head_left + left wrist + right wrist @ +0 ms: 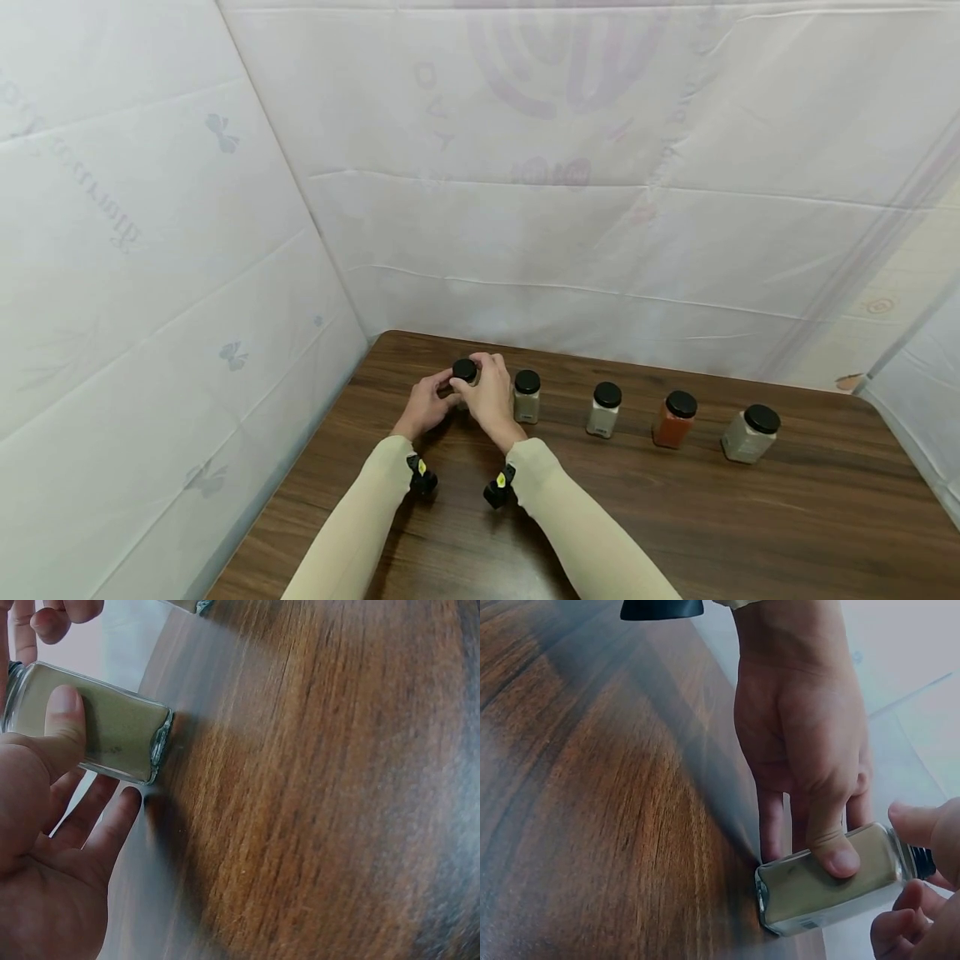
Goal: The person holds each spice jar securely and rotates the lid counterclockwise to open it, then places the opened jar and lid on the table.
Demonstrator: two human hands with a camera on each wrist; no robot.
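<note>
A square glass jar of greenish-beige powder point(120, 739) with a black lid point(465, 368) stands at the left part of the wooden table, between both hands. My left hand point(427, 406) grips the jar's body, its thumb laid along the near glass face and its fingers behind. Around the lid, the thumb and fingers of my right hand point(491, 396) hold on from above. In the right wrist view the black threaded neck or lid edge point(922, 862) shows between the right fingers. The jar's base is right at the tabletop.
Just right of the hands stands another black-lidded jar of beige powder point(527, 398). Farther right, in a row, are a pale jar point(603, 411), an orange-red one point(673, 419) and a whitish one point(750, 435). White sheeting point(600, 250) hangs behind the wooden table point(675, 517).
</note>
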